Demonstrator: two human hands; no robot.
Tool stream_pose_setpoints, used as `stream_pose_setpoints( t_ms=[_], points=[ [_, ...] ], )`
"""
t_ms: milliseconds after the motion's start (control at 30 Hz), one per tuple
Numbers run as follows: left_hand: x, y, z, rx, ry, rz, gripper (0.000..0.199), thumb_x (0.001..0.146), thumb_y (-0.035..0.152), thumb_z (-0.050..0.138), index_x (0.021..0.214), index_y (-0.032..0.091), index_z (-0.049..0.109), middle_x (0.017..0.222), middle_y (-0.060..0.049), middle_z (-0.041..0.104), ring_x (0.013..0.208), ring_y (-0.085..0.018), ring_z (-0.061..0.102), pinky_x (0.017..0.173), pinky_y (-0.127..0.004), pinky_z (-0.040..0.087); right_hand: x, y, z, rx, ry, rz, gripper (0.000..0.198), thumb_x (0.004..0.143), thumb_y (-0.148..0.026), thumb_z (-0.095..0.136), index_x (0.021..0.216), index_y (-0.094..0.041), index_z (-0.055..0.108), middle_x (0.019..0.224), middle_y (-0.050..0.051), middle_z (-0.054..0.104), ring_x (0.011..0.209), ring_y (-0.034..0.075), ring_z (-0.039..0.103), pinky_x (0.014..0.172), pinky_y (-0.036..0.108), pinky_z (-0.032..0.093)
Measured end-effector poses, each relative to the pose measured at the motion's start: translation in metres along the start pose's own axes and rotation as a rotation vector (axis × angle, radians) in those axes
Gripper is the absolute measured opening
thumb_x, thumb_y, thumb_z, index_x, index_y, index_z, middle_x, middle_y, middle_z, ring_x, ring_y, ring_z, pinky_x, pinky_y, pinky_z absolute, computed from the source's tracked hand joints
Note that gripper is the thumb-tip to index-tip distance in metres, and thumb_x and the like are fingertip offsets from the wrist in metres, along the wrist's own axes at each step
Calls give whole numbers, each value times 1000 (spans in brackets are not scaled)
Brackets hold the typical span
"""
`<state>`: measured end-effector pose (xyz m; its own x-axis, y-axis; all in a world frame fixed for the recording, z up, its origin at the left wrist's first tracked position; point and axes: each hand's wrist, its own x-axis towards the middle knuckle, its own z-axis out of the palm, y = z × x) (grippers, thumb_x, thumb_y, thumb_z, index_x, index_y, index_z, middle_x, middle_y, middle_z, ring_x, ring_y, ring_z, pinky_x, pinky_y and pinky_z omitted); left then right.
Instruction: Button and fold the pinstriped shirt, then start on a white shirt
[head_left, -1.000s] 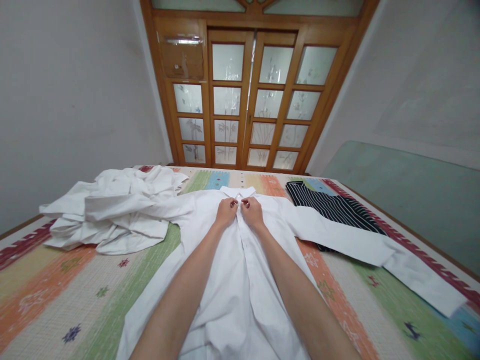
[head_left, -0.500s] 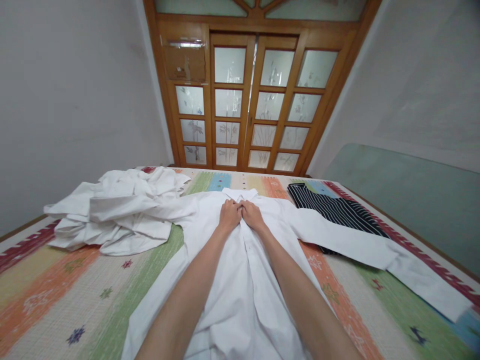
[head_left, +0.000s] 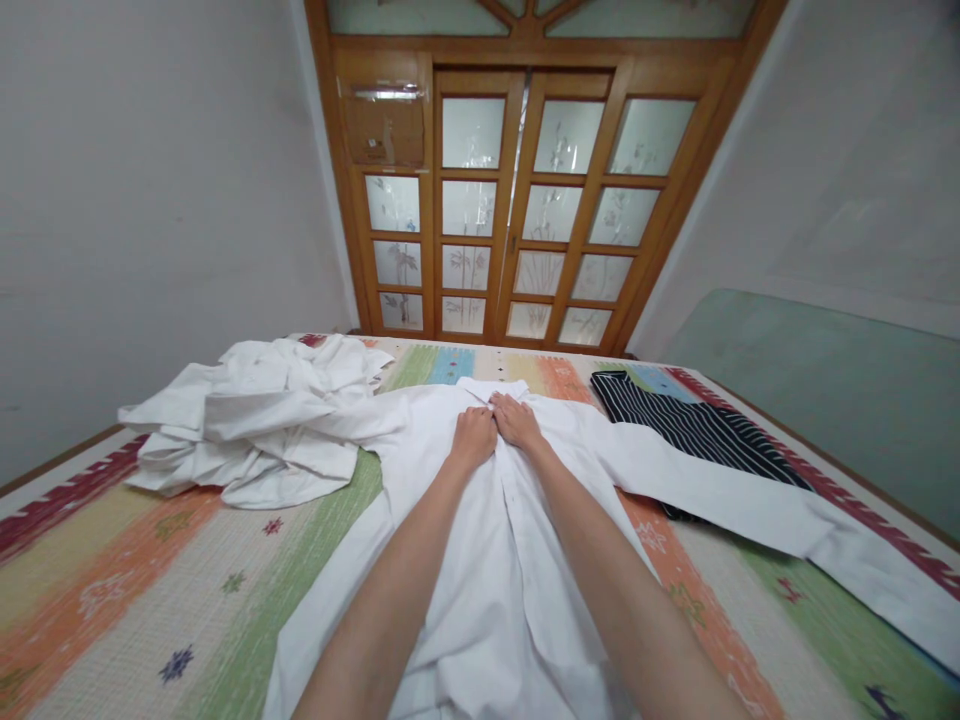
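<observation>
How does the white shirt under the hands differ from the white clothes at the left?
The white shirt lies spread flat, sleeves out; the white clothes sit crumpled in a heap. Both hands, left hand and right hand, touch the shirt; none touches the heap. Both are white.

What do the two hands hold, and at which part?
Both the left hand and right hand pinch the white shirt at its front opening, just below the collar.

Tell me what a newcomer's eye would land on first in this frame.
A white shirt lies spread front-up across the middle of the striped mat, with the left hand and right hand pinching its front just below the collar. A heap of white clothes lies left, a dark striped garment right.
</observation>
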<state>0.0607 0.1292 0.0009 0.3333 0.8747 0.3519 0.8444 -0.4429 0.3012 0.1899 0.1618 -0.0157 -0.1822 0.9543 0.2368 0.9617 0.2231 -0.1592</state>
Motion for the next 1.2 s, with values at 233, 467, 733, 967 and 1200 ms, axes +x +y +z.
stream_pose_setpoints(
  t_ms=[233,467,733,967,1200],
  points=[
    [-2,-2,3,-44,6,1,25,90,19,44,108,16,61,115,-13,66,113,-26,56,97,-40,40,1,10,1,152,29,-67,48,95,-10,28,137,-17,50,145,8,43,135,22,37,111,44,31],
    [-7,-1,7,-10,-30,-86,45,93,24,38,136,13,44,142,-18,49,135,-27,41,112,-46,26,-27,4,0,68,96,-200,47,96,-18,34,141,-5,44,149,16,34,139,24,30,113,40,29],
    [-23,-9,0,69,-112,-114,51,96,30,29,142,13,43,151,-14,36,143,-29,26,115,-50,18,-65,9,-16,-78,-52,-79,45,101,-31,36,144,-15,42,150,13,31,139,30,27,111,51,28],
    [-58,-32,-24,62,-189,-3,52,96,39,34,142,17,42,153,-12,33,143,-29,24,115,-49,19,-115,14,-23,-47,-18,-260,46,102,-32,33,144,-15,42,150,13,33,140,29,24,112,52,25],
    [-156,-60,-74,69,-232,247,54,97,42,34,145,18,40,151,-9,36,142,-26,28,116,-47,24,-207,23,-55,67,-115,-387,51,103,-39,25,150,-20,30,154,7,23,143,23,16,117,48,20]
  ],
)
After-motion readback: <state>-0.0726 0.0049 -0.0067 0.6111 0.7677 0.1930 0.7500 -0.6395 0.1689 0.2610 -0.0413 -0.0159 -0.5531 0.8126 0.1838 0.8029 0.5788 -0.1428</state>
